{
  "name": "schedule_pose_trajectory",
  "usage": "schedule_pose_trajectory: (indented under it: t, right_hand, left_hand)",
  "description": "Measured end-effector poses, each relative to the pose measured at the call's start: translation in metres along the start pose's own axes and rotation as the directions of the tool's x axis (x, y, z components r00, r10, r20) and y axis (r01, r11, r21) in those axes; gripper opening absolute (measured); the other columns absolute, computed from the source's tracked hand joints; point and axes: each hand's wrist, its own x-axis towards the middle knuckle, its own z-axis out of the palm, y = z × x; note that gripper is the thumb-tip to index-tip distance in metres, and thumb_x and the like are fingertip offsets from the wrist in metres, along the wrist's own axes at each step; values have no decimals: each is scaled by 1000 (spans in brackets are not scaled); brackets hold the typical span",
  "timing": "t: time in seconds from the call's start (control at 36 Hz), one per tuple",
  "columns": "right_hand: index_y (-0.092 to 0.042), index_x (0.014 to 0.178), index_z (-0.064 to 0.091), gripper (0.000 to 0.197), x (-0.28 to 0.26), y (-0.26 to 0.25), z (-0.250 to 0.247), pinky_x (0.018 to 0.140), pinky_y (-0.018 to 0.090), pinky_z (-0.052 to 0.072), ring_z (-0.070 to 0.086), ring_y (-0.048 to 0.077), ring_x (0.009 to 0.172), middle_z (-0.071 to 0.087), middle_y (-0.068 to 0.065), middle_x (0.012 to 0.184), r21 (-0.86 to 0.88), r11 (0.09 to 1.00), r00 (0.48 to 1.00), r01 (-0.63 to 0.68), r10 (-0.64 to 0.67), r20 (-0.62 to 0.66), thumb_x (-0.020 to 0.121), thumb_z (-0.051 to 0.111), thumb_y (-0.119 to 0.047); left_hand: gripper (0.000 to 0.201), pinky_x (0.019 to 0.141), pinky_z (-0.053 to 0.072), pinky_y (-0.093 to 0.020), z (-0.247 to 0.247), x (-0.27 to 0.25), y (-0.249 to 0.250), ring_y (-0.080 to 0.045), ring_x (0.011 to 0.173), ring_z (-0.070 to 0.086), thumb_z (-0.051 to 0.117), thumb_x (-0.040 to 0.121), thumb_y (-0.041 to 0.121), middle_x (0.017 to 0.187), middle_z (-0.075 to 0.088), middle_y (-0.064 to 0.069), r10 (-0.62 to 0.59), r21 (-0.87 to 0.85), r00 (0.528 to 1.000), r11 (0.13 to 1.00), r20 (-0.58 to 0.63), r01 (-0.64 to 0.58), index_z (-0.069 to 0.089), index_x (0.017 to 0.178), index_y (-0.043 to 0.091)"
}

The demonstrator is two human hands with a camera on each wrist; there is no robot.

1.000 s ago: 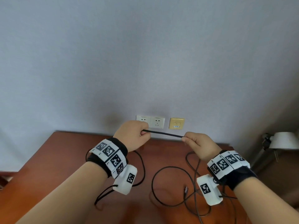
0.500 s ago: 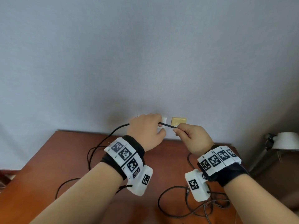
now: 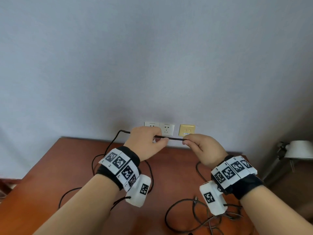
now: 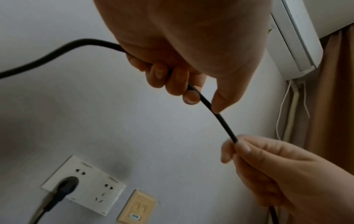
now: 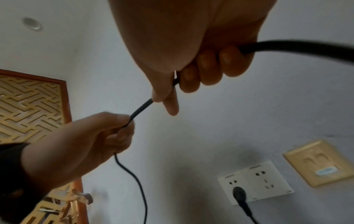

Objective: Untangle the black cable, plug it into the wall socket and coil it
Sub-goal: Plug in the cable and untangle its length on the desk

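Both hands hold a thin black cable (image 3: pixel 175 138) level in front of the wall. My left hand (image 3: pixel 152 141) has its fingers curled round it, and thumb and forefinger pinch it (image 4: pixel 220 119). My right hand (image 3: pixel 198 146) grips the same short stretch (image 5: pixel 141 109) a little to the right. From the left hand the cable arches left and drops to the table. Its black plug (image 4: pixel 67 184) sits in the left half of the white wall socket (image 3: pixel 166 129). Loose tangled loops (image 3: pixel 186 216) lie on the table under my right wrist.
A yellow wall plate (image 3: pixel 187 130) is right of the socket. The brown wooden table (image 3: pixel 59 167) meets the wall below it. A white lamp (image 3: pixel 298 150) stands at the right. An air conditioner (image 4: pixel 295 30) and a brown curtain (image 4: pixel 335 106) are up on the right.
My hands have come closer together along the cable and risen toward the socket. More cable now trails in an arch to the left of my left hand.
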Motion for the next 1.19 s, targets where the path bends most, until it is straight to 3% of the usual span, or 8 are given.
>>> schedule_pose_trajectory:
  t: [0.11,0.25,0.42,0.53,0.69,0.83,1.06,1.19]
  right_hand:
    - [-27,80,57,21,-6,6,0,68,30,43,53,10,71,55,-13,67,-1,998,998,-63,63,-3,97,45,-33]
    - [-25,80,61,29,-1,0,2,63,34,48,56,15,66,57,-7,62,-41,980,977,-195,191,-94,92,46,-46]
    - [-26,83,64,25,4,-18,1,58,30,43,54,15,62,53,-7,57,-34,988,974,-152,144,-173,93,48,-43]
    - [-23,88,65,26,7,-28,9,59,34,46,55,17,65,57,-6,63,-39,995,980,-87,79,-180,94,48,-41]
    - [-22,86,62,23,4,-31,6,60,34,45,55,15,66,58,-7,69,-10,1000,986,-3,1,-164,93,51,-41]
    - [-35,65,46,30,0,-26,-6,55,31,41,46,7,55,47,-11,55,43,998,998,48,-46,-52,94,50,-40]
    - [-33,70,53,25,-5,-17,-9,55,16,34,49,0,58,52,-17,56,96,995,999,35,-33,-29,95,51,-33]
    - [-19,75,62,25,-11,-1,-12,64,26,42,49,8,59,55,-5,60,123,991,999,-48,50,-16,94,53,-32]
  left_hand:
    - [42,65,45,-29,3,-5,-6,-9,61,54,52,87,58,64,59,5,-1,26,1000,1000,-15,1,60,72,20]
    - [36,69,45,-31,6,-8,-3,-11,63,54,51,90,54,62,57,6,-47,66,998,997,-52,50,60,76,22]
    - [12,82,37,-32,3,-10,11,-12,70,54,50,90,41,64,51,13,-54,75,994,995,-95,61,57,96,33]
    - [6,76,44,-33,3,-8,24,-13,70,51,49,88,31,70,51,10,7,41,999,999,-41,-6,54,86,30]
    - [26,63,43,-35,6,-8,26,-16,67,52,46,95,37,69,54,4,91,-67,996,994,8,-90,57,81,18]
    - [43,55,36,-30,-2,-4,15,-11,59,48,44,94,51,63,53,4,209,77,978,975,16,-210,57,75,16]
    - [43,48,22,-24,-8,1,5,-4,51,37,45,94,53,55,40,7,230,180,972,955,48,-235,47,68,19]
    - [46,52,32,-29,-9,-2,-9,-8,52,40,44,94,55,55,43,5,161,166,984,971,78,-172,53,69,17]
